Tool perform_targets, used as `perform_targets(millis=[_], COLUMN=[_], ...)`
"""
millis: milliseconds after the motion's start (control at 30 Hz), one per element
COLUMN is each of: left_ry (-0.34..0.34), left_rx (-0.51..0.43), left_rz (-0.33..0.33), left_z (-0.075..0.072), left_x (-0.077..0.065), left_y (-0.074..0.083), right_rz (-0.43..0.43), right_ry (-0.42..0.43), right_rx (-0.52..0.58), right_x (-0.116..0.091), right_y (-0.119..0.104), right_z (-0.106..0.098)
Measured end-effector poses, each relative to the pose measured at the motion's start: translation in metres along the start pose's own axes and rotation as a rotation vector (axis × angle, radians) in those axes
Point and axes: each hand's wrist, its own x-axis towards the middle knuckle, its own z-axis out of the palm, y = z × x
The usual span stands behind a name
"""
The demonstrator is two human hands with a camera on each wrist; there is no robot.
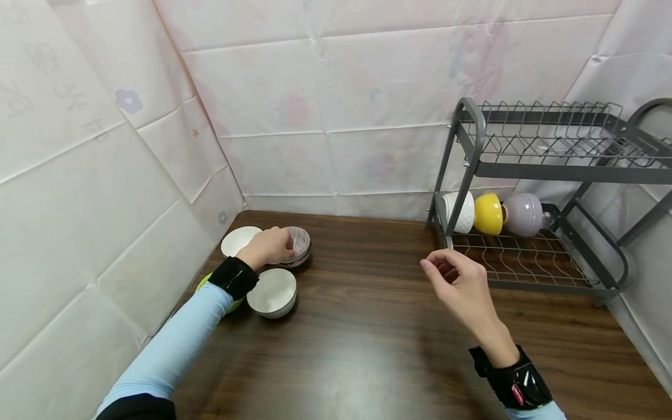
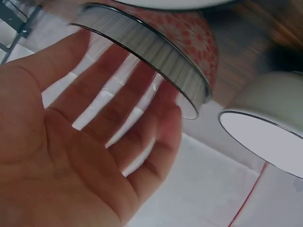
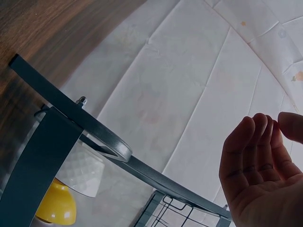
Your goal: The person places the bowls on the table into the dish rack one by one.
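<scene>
My left hand [image 1: 270, 245] is over a small stack of bowls at the back left of the table. Its fingers reach across the rim of the top bowl, a striped one [image 1: 300, 240], in the head view. Under it in the left wrist view sits a red flower-patterned bowl [image 2: 201, 40]. The fingers look fairly straight there; the thumb is hidden. Around this hand stand a white bowl [image 1: 238, 239], a pale grey-green bowl [image 1: 272, 294] and a green bowl [image 1: 232, 307], partly covered by the wrist. My right hand [image 1: 462, 286] hovers before the rack, fingers loosely bent and holding nothing.
A dark two-tier dish rack [image 1: 556, 170] stands at the right. On its lower tier a white cup [image 1: 463, 213], a yellow bowl [image 1: 488, 214] and a greyish-purple cup [image 1: 524, 214] lie on their sides. Sheeted walls [image 1: 336, 163] border the wooden table [image 1: 357, 326].
</scene>
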Motion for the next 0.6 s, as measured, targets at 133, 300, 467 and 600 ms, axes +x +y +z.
perform_targets(millis=[133, 300, 467, 600], left_ry=[-0.027, 0.010, 0.053, 0.083], left_rx=[-0.025, -0.032, -0.043, -0.044], left_rz=[0.054, 0.102, 0.114, 0.113], left_z=[-0.002, -0.002, 0.002, 0.004], left_x=[-0.006, -0.009, -0.010, -0.012], left_y=[0.005, 0.007, 0.006, 0.007], right_rz=[0.000, -0.004, 0.011, 0.022], right_ry=[-0.003, -0.002, -0.009, -0.013], right_rx=[0.000, -0.007, -0.009, -0.011], right_x=[0.000, 0.001, 0.000, -0.001], right_y=[0.000, 0.000, 0.000, -0.001], right_z=[0.001, 0.001, 0.001, 0.002])
